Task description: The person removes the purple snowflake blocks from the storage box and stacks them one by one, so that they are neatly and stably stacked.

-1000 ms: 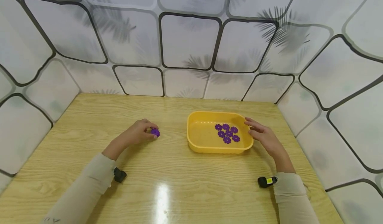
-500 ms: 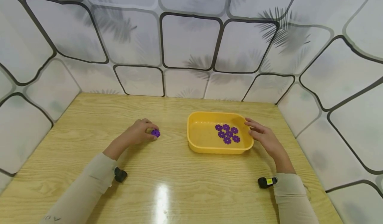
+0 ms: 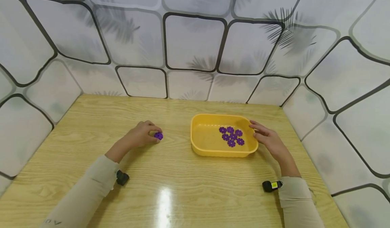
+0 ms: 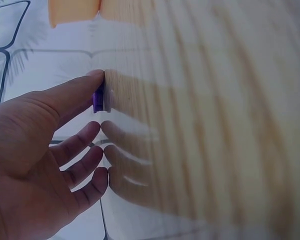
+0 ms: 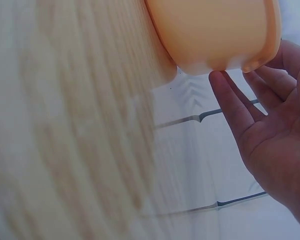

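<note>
My left hand (image 3: 141, 135) rests low over the table at the left, its thumb and index finger pinching a purple notched plastic disc (image 3: 158, 136) by its edges. In the left wrist view the disc (image 4: 98, 99) lies flat at the tabletop, and the other fingertips touch the wood. At the right stands a yellow plastic tray (image 3: 225, 152), with several purple flower-like discs (image 3: 233, 136) grouped on its floor. My right hand (image 3: 271, 140) touches the tray's right end with nearly straight fingers. The right wrist view shows those fingertips (image 5: 218, 80) against the tray's outer wall (image 5: 215, 35).
The wood-grain table (image 3: 195, 190) reaches back to a patterned cloth wall (image 3: 195, 41), which also closes in both sides. A black camera (image 3: 122, 178) sits at the left wrist and another black camera (image 3: 269, 186) at the right wrist.
Almost nothing differs. Left fingers and thumb stay at the purple disc, which has shifted very slightly; the right hand stays at the tray.
</note>
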Motion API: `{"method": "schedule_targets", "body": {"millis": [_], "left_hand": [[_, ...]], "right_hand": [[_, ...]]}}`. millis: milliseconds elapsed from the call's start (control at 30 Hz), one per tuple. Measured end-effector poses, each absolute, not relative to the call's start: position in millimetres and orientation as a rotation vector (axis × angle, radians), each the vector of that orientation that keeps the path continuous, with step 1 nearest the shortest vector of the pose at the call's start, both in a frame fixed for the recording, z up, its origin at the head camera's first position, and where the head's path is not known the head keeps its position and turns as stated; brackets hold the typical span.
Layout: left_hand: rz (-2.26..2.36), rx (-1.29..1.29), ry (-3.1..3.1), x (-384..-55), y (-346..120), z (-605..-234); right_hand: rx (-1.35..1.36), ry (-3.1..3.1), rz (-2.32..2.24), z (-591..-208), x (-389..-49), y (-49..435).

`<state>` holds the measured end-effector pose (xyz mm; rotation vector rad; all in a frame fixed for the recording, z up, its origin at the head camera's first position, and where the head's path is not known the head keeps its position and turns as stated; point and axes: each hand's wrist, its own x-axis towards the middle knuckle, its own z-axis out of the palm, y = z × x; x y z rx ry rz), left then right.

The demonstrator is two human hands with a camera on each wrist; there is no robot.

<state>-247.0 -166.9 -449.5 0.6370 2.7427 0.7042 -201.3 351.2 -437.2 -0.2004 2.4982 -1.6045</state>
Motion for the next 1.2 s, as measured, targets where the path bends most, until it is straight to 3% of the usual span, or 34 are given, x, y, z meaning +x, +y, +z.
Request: {"method": "schedule_targets", "body": {"millis": [433,800,1200], "left_hand": [[0.865,0.627,2.601,-257,-152,-427],[1.017,0.846,2.487,-269,-67,-391],[0.967,1.044,2.333,-282,25,-415]], "right_hand": [[-0.207,2.492,-1.616,-440,-202,353],[-0.207,2.498,-1.613,-441,-202,353],[-0.206,2.493,-1.614,-440,-202,353]]}}
